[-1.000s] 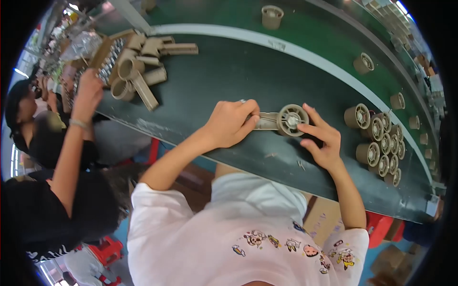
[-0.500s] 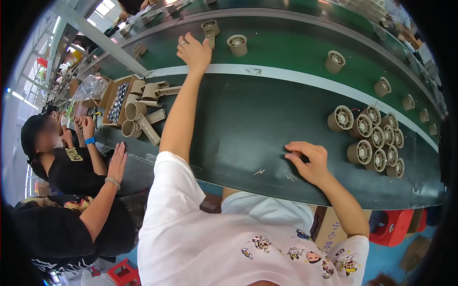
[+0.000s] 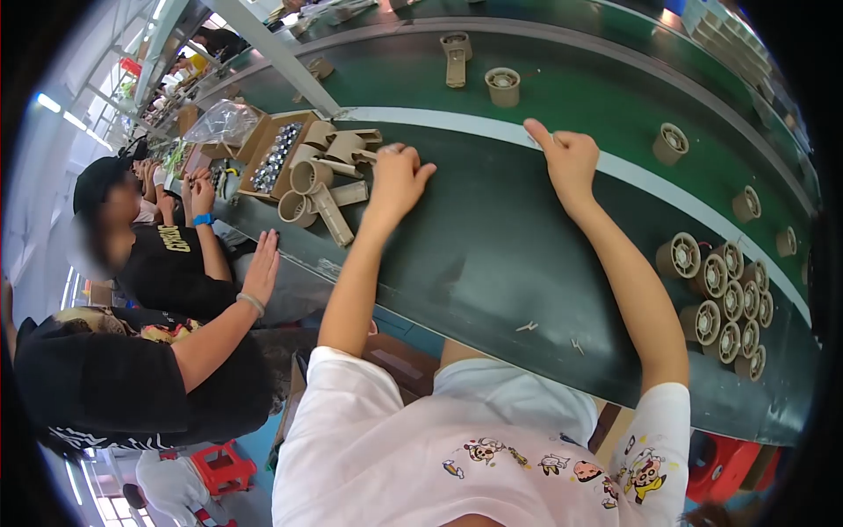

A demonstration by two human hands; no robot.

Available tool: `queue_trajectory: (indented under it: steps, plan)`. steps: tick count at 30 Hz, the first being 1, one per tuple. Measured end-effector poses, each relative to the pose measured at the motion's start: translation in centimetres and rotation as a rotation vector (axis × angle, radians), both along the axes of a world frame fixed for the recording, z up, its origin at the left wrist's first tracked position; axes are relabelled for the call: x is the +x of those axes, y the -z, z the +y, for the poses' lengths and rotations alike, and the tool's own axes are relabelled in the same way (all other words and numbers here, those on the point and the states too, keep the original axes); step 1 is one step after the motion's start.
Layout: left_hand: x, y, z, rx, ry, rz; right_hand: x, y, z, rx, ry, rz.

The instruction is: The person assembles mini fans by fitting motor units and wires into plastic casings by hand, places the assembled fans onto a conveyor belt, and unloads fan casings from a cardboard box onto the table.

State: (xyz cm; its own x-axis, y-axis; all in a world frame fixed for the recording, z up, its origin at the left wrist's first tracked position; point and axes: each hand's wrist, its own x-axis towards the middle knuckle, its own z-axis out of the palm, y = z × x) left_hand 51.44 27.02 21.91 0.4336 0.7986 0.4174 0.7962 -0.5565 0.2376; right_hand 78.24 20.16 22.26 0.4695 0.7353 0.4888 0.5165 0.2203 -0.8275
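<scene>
My left hand (image 3: 399, 183) is at the pile of beige handled housings (image 3: 309, 177), with its fingers curled over the end of one handle and its thumb sticking out to the right. The fingertips are hidden behind the knuckles. My right hand (image 3: 572, 167) hovers by the white strip (image 3: 439, 119), fingers folded in and thumb pointing up and left; nothing shows in it. Ahead of it on the green belt stand a round beige fan housing (image 3: 503, 86) and a handled housing (image 3: 455, 63).
Fan housings (image 3: 701, 322) stand grouped at the right. Small pale pieces (image 3: 527, 327) lie near the front edge. A box of small shiny parts (image 3: 277, 158) is behind the pile. At left, a co-worker's hand (image 3: 261, 268) rests by the table edge; another person sits beyond.
My left hand has come back from the handled housing on the belt to the pile. My right hand has risen from the table's front toward the white strip. The camera view has shifted.
</scene>
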Motion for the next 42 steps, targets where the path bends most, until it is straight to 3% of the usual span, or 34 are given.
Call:
queue_trajectory:
  steps: [2,5,6,8,12,15,17,20,23,25,28,30,32,42]
  plan:
    - [-0.2,0.1,-1.4,0.013,0.007,-0.049,-0.3,-0.6,3.1,-0.213,0.033,0.121]
    - [0.0,-0.5,-5.2,0.0,0.025,-0.133,-0.2,0.5,7.8,-0.136,0.155,0.061]
    - [0.0,-0.9,-6.8,0.006,0.061,-0.19,-0.2,0.2,8.7,-0.15,0.204,-0.045]
    - [0.0,-1.6,-9.0,0.091,0.152,-0.238,-0.6,1.8,11.3,0.149,0.432,-0.333]
    - [-0.4,-1.8,-11.9,0.139,0.188,-0.18,-3.1,-0.6,12.3,-0.268,0.159,-0.067]
    - [-1.1,-1.1,-12.4,0.128,0.199,-0.1,-4.2,-0.8,14.3,-0.402,0.079,-0.233]
    - [-1.3,-1.0,-12.3,0.264,0.367,0.151,-4.1,-0.9,15.2,-0.414,0.07,-0.242]
    - [-0.6,-1.0,-12.8,0.303,0.434,0.129,-4.3,-1.8,15.2,-0.405,0.077,-0.335]
    - [0.3,-1.4,-13.3,0.26,0.513,0.081,-3.4,-2.7,12.7,-0.413,-0.054,-0.286]
    - [1.0,-1.2,-13.4,0.234,0.586,0.023,-1.6,-4.2,7.9,-0.286,-0.296,-0.256]
    - [2.2,-1.4,-14.0,0.202,0.676,0.01,1.0,-5.0,-1.6,-0.122,-0.326,-0.383]
    - [2.9,-1.4,-14.2,0.197,0.729,-0.007,2.5,-4.0,-7.9,-0.112,-0.331,-0.423]
    - [3.5,-1.3,-14.5,0.189,0.748,-0.039,4.1,-3.6,-13.2,-0.315,-0.382,-0.519]
    - [5.7,-4.8,-14.6,0.172,0.849,-0.252,4.4,-1.2,-18.8,-0.23,-0.001,-0.415]
